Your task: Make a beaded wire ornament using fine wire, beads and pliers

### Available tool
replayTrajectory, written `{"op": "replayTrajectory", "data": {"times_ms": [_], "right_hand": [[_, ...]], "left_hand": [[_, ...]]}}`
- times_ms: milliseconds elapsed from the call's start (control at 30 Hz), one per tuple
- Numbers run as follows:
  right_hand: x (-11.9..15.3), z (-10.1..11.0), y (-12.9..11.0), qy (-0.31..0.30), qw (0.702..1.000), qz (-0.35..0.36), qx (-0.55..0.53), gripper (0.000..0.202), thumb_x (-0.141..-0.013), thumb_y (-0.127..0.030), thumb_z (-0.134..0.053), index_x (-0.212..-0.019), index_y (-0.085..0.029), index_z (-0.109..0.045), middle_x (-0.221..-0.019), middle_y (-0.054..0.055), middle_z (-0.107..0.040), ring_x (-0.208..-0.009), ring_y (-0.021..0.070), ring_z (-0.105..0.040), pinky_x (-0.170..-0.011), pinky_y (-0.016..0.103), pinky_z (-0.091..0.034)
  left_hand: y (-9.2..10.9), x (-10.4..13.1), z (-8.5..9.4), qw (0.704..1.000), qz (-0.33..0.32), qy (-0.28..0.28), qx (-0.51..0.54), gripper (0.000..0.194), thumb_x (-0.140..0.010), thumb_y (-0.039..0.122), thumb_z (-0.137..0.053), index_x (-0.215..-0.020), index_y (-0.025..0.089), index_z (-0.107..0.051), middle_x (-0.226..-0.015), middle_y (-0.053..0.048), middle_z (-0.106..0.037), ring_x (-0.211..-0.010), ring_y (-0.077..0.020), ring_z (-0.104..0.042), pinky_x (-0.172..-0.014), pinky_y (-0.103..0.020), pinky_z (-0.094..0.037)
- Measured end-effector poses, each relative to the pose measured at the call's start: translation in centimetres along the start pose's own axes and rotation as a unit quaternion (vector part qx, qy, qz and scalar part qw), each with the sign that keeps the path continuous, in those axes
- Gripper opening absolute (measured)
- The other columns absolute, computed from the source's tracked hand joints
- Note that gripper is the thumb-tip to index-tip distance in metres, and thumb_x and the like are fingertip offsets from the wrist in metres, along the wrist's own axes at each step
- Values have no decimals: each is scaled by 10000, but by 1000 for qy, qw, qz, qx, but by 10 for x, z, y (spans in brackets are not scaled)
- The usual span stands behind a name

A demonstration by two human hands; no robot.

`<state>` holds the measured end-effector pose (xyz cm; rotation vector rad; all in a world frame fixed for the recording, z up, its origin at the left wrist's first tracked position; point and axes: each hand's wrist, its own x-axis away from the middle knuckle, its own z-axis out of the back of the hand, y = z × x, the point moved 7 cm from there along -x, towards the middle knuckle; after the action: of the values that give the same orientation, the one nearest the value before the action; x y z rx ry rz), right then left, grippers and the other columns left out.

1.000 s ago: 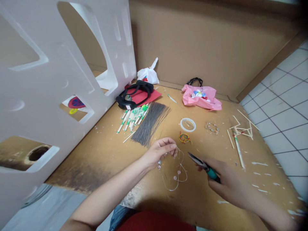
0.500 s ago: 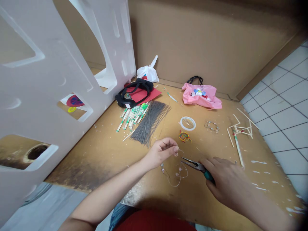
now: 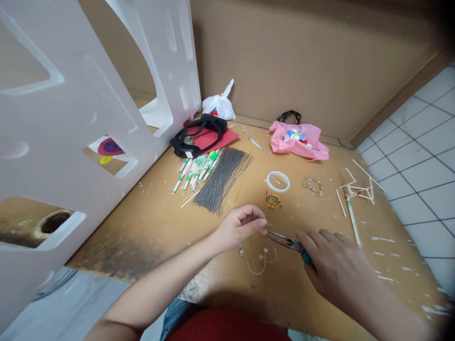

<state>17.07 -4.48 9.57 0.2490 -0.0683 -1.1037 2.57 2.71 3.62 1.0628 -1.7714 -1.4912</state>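
Note:
Between thumb and fingertips, my left hand pinches a thin pale wire strung with clear beads, which hangs in loops below the fingers. My right hand grips needle-nose pliers with green handles. Their jaws are parted and point left, close to the beaded wire just under my left fingertips. Whether the jaws touch the wire I cannot tell. Beyond my hands lie a white ring-shaped spool, a coil of yellow, red and green cord and a beaded wire bracelet.
Left of my hands are a bundle of grey wires, wrapped chopsticks and a black headset strap on red paper. A pink bag lies at the back. A stick frame sits right; a white plastic panel stands left.
The pliers' jaws have opened wider and come nearer my left fingertips. My left hand has shifted slightly right, still pinching the beaded wire.

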Motion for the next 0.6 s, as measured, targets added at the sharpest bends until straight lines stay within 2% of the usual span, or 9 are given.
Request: {"op": "replayTrajectory", "data": {"times_ms": [233,433,600], "right_hand": [[-2,5,-4,5,999,14,30,155,-661,-115,-560,-786,-193,-608,-680,35,-580,-645,194,-496,-597,319,-235],[0,5,-5,8,999,9,32,120,-723,-132,-529,-802,-191,-599,-648,31,-560,-613,190,-491,-581,322,-229],[1,2,-5,-19,1000,14,15,137,-723,-100,-510,-800,-186,-585,-664,36,-571,-620,190,-509,-584,318,-242]], "left_hand": [[1,0,1,1000,-3,4,12,288,-759,403,-639,-764,125,-565,-646,-8,-586,-566,-77,-503,-559,-207,-379],[2,0,0,999,-9,-8,36,258,-770,367,-636,-769,120,-560,-654,-11,-594,-594,-82,-535,-599,-213,-409],[1,0,0,999,-6,-13,34,269,-764,379,-640,-768,122,-562,-653,-9,-592,-588,-81,-524,-591,-214,-401]]}}
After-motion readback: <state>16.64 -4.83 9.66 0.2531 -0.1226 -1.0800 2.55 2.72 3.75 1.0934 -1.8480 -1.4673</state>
